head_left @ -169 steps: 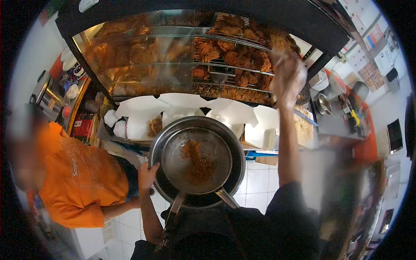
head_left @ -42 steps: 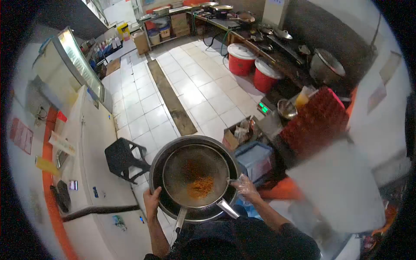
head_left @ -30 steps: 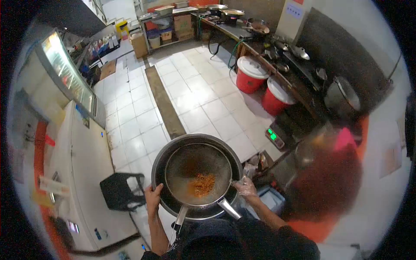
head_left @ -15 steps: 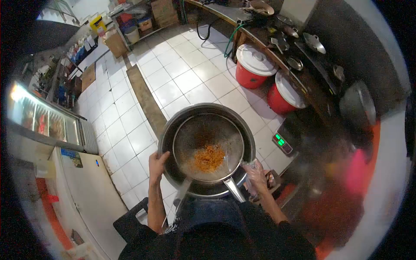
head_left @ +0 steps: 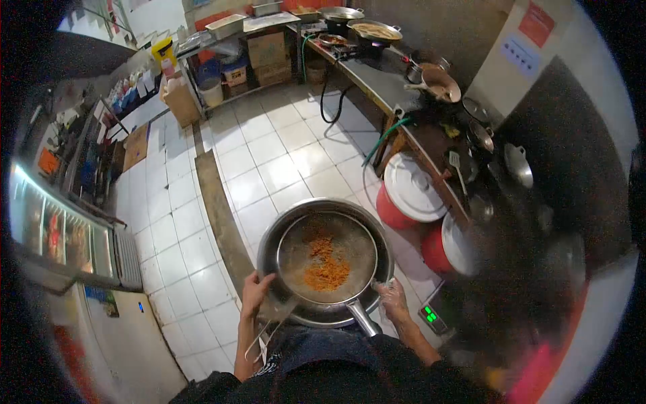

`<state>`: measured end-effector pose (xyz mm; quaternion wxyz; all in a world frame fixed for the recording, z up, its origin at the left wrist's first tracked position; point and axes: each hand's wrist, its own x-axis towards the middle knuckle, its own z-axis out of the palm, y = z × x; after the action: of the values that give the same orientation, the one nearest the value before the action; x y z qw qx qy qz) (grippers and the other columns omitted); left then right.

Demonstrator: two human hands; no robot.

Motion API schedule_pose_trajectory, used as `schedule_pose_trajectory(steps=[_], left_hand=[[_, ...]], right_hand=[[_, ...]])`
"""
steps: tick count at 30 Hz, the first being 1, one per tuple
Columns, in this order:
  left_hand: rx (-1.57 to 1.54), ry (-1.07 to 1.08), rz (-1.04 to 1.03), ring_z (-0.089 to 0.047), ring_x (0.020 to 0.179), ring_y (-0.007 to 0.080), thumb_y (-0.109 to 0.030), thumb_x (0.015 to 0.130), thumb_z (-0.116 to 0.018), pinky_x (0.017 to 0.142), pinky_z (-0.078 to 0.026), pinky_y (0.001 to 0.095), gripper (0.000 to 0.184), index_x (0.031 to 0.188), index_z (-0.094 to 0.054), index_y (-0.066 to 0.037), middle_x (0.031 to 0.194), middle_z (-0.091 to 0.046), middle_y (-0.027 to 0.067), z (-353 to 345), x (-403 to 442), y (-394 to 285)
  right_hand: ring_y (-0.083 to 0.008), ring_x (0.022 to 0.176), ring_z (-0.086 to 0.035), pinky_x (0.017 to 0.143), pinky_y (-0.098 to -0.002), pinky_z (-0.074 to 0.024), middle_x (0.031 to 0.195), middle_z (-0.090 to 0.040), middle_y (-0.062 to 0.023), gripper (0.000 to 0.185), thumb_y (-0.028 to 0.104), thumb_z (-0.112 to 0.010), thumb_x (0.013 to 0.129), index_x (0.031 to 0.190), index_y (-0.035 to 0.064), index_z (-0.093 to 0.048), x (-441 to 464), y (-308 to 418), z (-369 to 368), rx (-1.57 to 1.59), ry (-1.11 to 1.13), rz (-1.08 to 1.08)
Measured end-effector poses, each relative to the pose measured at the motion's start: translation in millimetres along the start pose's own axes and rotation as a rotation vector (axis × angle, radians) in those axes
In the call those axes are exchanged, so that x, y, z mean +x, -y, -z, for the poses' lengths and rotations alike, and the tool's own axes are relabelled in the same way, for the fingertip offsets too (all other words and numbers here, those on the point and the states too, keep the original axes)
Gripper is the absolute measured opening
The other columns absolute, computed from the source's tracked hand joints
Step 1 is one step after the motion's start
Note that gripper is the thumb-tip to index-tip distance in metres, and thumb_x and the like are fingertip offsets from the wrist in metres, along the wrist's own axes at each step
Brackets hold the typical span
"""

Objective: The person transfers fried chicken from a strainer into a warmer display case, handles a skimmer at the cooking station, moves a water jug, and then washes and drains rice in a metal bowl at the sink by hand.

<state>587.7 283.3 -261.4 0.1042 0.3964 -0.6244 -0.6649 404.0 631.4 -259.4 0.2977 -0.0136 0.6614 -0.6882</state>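
Note:
A large steel bowl is held in front of my body. Inside it sits a round fine-mesh strainer, its metal handle reaching over the near rim. A loose heap of orange-brown crumbly bits lies on the mesh. My left hand is closed on the bowl's left rim, thumb on top. On the right rim, my right hand, in a clear plastic glove, grips the bowl. Close to my left hand, a pale flat piece is too blurred to name.
Red buckets with white lids stand at right. Beside my right arm is a scale with green digits. Pans and a spatula lie along the right counter. A glass-front fridge and white cabinet line the left.
My view has tilted up, showing more of the far counters. The bowl and both hands sit lower in view, still gripped. The crumbly bits have spread toward the strainer's far side.

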Motion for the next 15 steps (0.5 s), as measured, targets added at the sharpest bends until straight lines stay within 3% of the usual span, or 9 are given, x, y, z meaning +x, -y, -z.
schedule_pose_trajectory(steps=[1,4,6,7,10,13,15], left_hand=[[0.042,0.022,0.021,-0.061,0.079,0.0115,-0.023,0.087,-0.073,0.073,-0.048,0.0276,0.032,0.107,-0.067,0.001,0.091,-0.070,0.0048,-6,33,-11],[0.153,0.070,0.025,-0.061,0.082,0.0124,-0.032,0.089,-0.072,0.075,-0.048,0.0285,0.040,0.107,-0.066,0.003,0.093,-0.070,0.0064,-31,136,-81],[0.303,0.148,0.108,-0.060,0.083,0.0123,-0.037,0.089,-0.071,0.075,-0.049,0.0289,0.044,0.107,-0.067,0.002,0.092,-0.068,0.0055,-44,207,-111],[0.122,0.207,0.043,-0.053,0.080,0.0120,-0.054,0.088,-0.066,0.075,-0.046,0.0315,0.055,0.110,-0.066,-0.003,0.086,-0.058,0.0003,-63,218,-156],[0.087,0.251,0.111,-0.059,0.091,0.0171,-0.054,0.090,-0.062,0.079,-0.051,0.0351,0.053,0.107,-0.062,-0.003,0.103,-0.062,0.0072,-82,319,-177],[-0.034,0.290,0.128,-0.062,0.095,0.0207,-0.057,0.094,-0.056,0.082,-0.053,0.0389,0.054,0.106,-0.060,-0.005,0.107,-0.062,0.0093,-116,388,-232],[-0.107,0.291,0.129,-0.063,0.097,0.0224,-0.058,0.094,-0.053,0.083,-0.054,0.0396,0.055,0.106,-0.060,-0.005,0.108,-0.062,0.0098,-136,451,-235]], right_hand=[[-0.0141,0.092,-0.061,0.083,-0.0315,-0.0488,0.103,-0.067,-0.0063,0.028,0.010,-0.065,0.088,0.115,0.0015,-0.062,39,-3,3,-0.131,-0.073,-0.128],[-0.0140,0.091,-0.061,0.082,-0.0314,-0.0487,0.101,-0.067,-0.0067,0.030,0.010,-0.067,0.086,0.114,0.0020,-0.062,110,68,-35,-0.013,-0.176,-0.008],[-0.0140,0.088,-0.060,0.080,-0.0313,-0.0485,0.095,-0.066,-0.0063,0.029,0.011,-0.068,0.085,0.112,0.0027,-0.061,164,89,-41,0.020,-0.225,-0.128],[-0.0145,0.086,-0.060,0.079,-0.0315,-0.0487,0.093,-0.066,-0.0062,0.027,0.011,-0.068,0.085,0.110,0.0027,-0.061,188,90,-43,0.150,-0.267,-0.104],[-0.0157,0.079,-0.061,0.073,-0.0322,-0.0500,0.088,-0.064,-0.0055,0.023,0.009,-0.068,0.084,0.104,0.0027,-0.060,273,112,-56,0.300,-0.368,-0.068],[-0.0162,0.078,-0.062,0.070,-0.0314,-0.0510,0.091,-0.066,-0.0061,0.020,0.006,-0.067,0.083,0.102,0.0019,-0.061,386,85,-41,0.281,-0.454,0.021],[-0.0161,0.077,-0.062,0.070,-0.0307,-0.0509,0.092,-0.066,-0.0060,0.021,0.005,-0.067,0.083,0.103,0.0020,-0.061,450,123,-45,0.280,-0.486,-0.019]])
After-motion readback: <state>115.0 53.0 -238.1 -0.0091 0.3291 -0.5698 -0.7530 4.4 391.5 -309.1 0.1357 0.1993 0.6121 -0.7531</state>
